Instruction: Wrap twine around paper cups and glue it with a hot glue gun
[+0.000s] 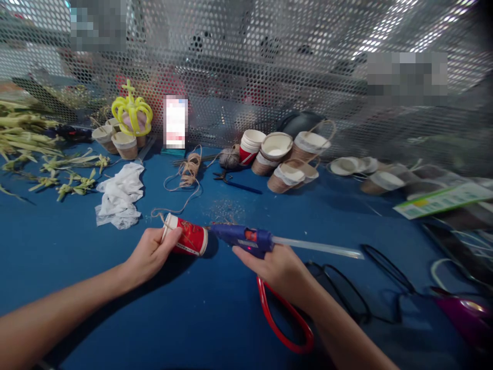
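My left hand [152,252] is closed round a red and white paper cup [192,237] lying on its side, its base towards the right. A strand of twine runs from the cup's rim to a loose bundle of twine [190,169] farther back. My right hand [279,270] grips a blue hot glue gun [241,237], its nozzle close to the cup's base; whether they touch I cannot tell. A clear glue stick [319,246] sticks out of the gun's rear. Below that hand hangs a red loop [287,321].
Crumpled white cloth [121,195] lies left of the cup. Pliers [236,183] and a grey yarn ball [230,156] lie behind. Twine-wrapped cups [285,177] stand at the back, a yellow crown [133,113] at back left. Black cable [342,293] curls at right. Perforated metal [231,77] closes off the back.
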Demonstrator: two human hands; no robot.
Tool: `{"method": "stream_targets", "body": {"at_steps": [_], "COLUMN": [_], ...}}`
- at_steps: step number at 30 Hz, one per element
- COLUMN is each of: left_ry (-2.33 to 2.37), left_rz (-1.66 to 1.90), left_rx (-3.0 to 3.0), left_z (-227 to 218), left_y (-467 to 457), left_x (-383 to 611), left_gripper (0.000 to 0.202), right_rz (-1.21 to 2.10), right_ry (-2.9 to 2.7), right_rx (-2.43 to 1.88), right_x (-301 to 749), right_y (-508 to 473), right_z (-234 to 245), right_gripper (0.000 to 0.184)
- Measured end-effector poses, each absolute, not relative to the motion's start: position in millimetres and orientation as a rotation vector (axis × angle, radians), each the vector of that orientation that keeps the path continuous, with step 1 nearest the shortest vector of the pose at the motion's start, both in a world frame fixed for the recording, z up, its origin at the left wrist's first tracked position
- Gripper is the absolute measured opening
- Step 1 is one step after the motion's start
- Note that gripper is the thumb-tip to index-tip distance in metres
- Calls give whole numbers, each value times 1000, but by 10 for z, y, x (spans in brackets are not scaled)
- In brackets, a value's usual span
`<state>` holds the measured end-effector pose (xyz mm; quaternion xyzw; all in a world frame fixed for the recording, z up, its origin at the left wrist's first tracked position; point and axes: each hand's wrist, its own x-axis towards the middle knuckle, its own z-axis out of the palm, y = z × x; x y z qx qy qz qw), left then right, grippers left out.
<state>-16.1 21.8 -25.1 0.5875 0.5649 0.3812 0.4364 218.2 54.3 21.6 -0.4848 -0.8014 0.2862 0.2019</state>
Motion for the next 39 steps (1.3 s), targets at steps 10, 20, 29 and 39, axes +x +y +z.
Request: {"method": "stream_targets", "body": {"at_steps": [10,20,29,39], "left_ry": [1372,1302,1301,1262], "left_rz": [1047,1044,1031,980], "left_rx": [1327,1371,1455,1410], "left_z": [-222,-244,-182,-201], "left_y": [213,186,168,133], "left_x": [-168,-174,-172,-153], "left_gripper": [42,42,44,46], "right_rz": [871,709,218,618], "right_ry": [-1564,-1663,-2050,-2566], "right_rx": [-1667,-1911,-1695,-1109], "right_x": [2428,2462,2089,1402], "right_y": [843,1093,836,394], "right_z": [109,-147,255,521], "right_gripper": [29,33,15,4]}}
